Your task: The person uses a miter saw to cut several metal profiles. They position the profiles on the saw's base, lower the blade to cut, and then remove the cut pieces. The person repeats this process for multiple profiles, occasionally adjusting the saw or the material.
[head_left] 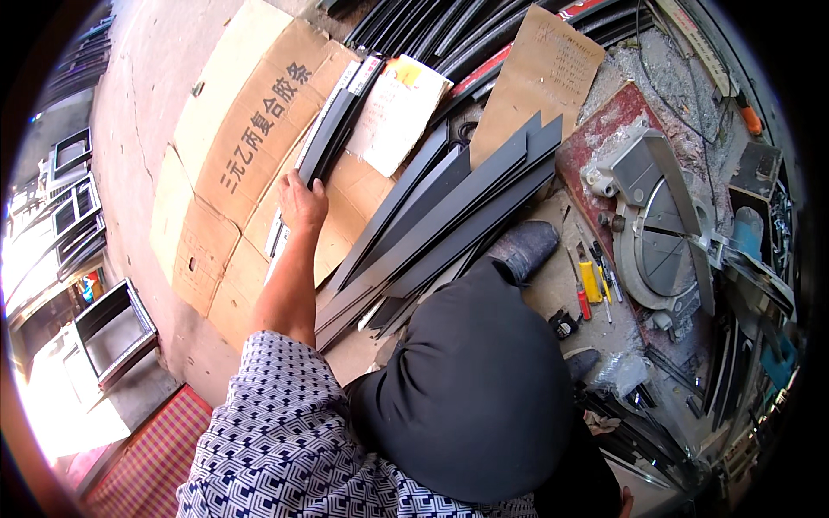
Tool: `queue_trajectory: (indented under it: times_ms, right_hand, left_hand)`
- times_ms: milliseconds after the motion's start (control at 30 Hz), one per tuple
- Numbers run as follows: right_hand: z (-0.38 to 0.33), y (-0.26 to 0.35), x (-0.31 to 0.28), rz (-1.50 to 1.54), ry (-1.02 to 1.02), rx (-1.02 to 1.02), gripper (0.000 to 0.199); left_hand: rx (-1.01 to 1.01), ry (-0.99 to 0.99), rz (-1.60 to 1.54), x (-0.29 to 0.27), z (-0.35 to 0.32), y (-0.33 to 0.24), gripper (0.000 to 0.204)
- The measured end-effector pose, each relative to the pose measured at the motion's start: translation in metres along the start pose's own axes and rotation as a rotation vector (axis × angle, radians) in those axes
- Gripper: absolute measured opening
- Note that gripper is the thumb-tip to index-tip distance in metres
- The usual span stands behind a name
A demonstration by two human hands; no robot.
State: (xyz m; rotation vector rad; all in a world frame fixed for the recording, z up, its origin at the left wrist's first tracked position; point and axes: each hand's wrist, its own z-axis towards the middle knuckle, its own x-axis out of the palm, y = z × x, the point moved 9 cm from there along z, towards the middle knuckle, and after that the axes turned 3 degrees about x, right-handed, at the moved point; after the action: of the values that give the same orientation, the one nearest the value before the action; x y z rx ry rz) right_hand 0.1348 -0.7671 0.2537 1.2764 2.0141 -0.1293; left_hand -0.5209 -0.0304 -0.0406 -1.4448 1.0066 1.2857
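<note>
The left hand [302, 203] reaches out over flattened cardboard [226, 173] on the floor, its fingers [304, 184] curled down onto the near end of a small bundle of dark metal strips [332, 129]. The bundle runs away from the fingertips, up and to the right, with its far end beside a sheet of paper [395, 116]. To the right of the fingers, well apart, lies a fan of longer dark profiles [458, 203]. Farther right again stands a mitre saw [661, 237], with small hand tools [594, 285] at its near side. The right hand is out of view.
</note>
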Motion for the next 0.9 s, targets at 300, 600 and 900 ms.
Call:
queue_trajectory:
  times_ms: [300,600,900]
  right_hand:
    - [-0.031,0.047,0.039,-0.085,-0.106,-0.023,0.046]
    - [-0.067,0.056,0.064,-0.102,-0.157,-0.088,0.044]
    - [-0.069,0.067,0.074,-0.214,-0.078,-0.228,0.043]
  left_hand:
    - [-0.124,0.214,0.03,0.019,-0.005,0.081,0.052]
    - [-0.076,0.249,0.031,0.019,-0.004,0.072,0.052]
    - [-0.064,0.242,-0.017,0.011,-0.025,0.05,0.055]
